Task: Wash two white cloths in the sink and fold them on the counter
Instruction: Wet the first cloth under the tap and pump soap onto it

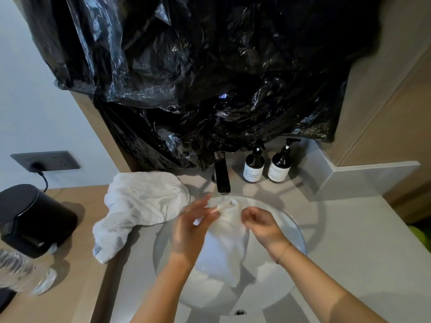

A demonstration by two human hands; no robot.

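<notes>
I can make out little lettering. The right dark brown pump bottle with a white label shows a word on its label that I read as "Master", with something cut off before it. The left dark brown pump bottle with a white label carries small print that I cannot read.

Both cloths are plain white, the one in the sink and the crumpled one on the counter. Faucet is glossy black, plastic sheeting shiny black, pump bottles dark brown with white labels, countertop pale grey.
</notes>
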